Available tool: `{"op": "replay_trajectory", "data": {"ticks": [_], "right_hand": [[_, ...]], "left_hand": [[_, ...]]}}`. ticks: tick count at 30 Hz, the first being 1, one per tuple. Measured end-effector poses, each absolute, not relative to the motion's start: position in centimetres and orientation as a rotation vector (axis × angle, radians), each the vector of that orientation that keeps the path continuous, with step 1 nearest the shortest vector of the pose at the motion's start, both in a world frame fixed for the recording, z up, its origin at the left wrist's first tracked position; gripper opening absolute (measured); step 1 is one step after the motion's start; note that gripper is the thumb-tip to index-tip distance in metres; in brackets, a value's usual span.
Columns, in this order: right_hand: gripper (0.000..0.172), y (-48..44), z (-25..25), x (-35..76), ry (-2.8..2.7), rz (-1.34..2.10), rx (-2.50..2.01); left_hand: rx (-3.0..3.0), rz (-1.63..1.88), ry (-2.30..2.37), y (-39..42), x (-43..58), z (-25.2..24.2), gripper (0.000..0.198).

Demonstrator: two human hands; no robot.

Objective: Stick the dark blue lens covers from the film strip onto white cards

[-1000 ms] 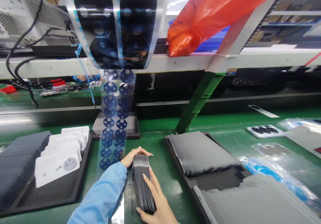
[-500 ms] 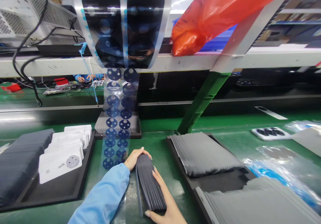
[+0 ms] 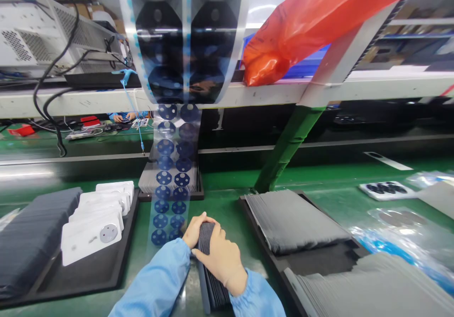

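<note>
Curled around the far end of a stack of thin dark sheets with the left hand; laid across its top with the right hand, thumb set apart from bent fingers. Cannot tell whether pinching with the right. Directly beneath the fingers, narrow ridged edges upward on a smooth green counter.

To the right of the fingers: a black tray with 2 batches of matte grey sheets. To the left: another black tray with overlapping glossy white panels, beside a long dark ridged row.

Hanging just beyond the left fingers: a clear film strip with 2 columns of dark octagons, partly screening a smaller tray. Well right: crumpled clear plastic.

Farther beyond: a leaning green-wrapped post, a white beam and a shiny orange-red bag. Far left beyond the fingers: a co-worker's hands.
</note>
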State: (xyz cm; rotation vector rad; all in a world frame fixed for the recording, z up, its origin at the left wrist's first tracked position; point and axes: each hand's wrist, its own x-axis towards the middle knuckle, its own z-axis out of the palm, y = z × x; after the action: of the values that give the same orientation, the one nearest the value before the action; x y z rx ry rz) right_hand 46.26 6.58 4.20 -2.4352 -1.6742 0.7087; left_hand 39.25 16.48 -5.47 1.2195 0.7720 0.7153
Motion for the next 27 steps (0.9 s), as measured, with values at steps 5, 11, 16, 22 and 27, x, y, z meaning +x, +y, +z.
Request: {"op": "replay_trajectory", "data": {"ticks": [5,11,16,22,27], "right_hand": [[0.065,8.4,3.2,45.8,-1.658,0.648,-2.513],[0.069,8.8,2.2,45.3,-1.664,0.635,-2.54],[0.069,9.0,1.8,44.9,-1.665,0.613,-2.583],[0.068,9.1,1.4,46.8,-1.7,0.555,-2.549],[0.055,10.1,1.3,49.7,-1.389,0.734,-2.413]], "left_hand": [[1.211,0.815,0.801,16.2,39.4,-5.5,0.054],[1.195,1.034,0.867,16.0,39.5,-6.2,0.05],[1.229,1.046,0.887,15.8,38.9,-5.9,0.055],[1.295,0.91,0.815,15.4,37.8,-3.1,0.06],[1.365,0.813,0.617,14.3,36.3,1.4,0.062]]}}
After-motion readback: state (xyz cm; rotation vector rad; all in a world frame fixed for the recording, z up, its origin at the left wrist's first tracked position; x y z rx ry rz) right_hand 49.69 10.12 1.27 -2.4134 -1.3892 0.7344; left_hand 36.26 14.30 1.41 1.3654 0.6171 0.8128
